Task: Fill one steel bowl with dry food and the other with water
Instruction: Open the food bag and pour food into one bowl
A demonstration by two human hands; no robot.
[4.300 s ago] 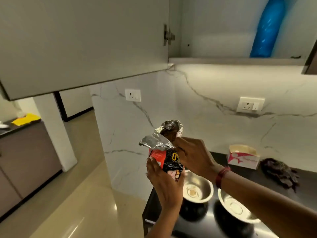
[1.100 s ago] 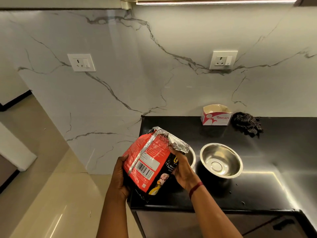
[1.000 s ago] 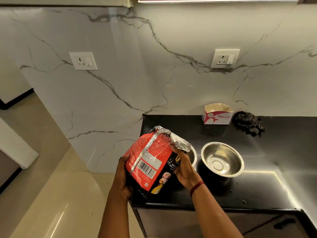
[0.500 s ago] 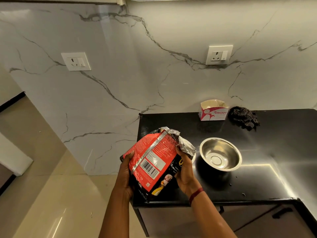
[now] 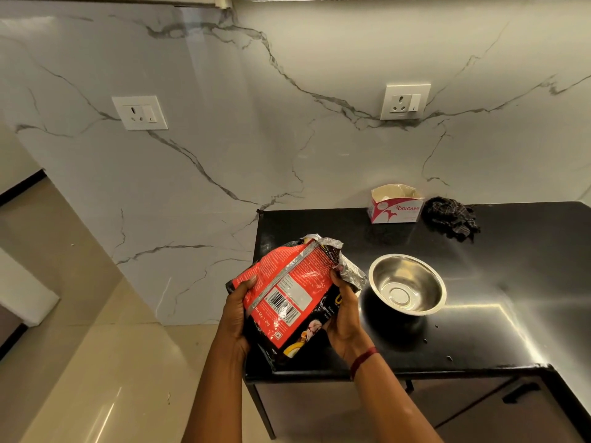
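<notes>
A red and black dry food bag (image 5: pixel 287 292) with a foil-lined open top is tilted over the left end of the black counter (image 5: pixel 511 282). My left hand (image 5: pixel 235 311) grips its lower left side. My right hand (image 5: pixel 343 318) grips its right side near the crumpled opening. One empty steel bowl (image 5: pixel 406 284) stands on the counter just right of the bag. The second steel bowl is hidden behind the bag and my right hand.
A small white and pink cardboard box (image 5: pixel 395 204) and a dark checked cloth (image 5: pixel 452 217) lie at the back of the counter by the marble wall. Two wall sockets (image 5: pixel 404 102) are above. The counter's left edge drops to a beige tiled floor (image 5: pixel 96 378).
The bag came down from chest height under the cabinet to just over the counter and now lies tilted. Over the last second it covers the left bowl fully.
</notes>
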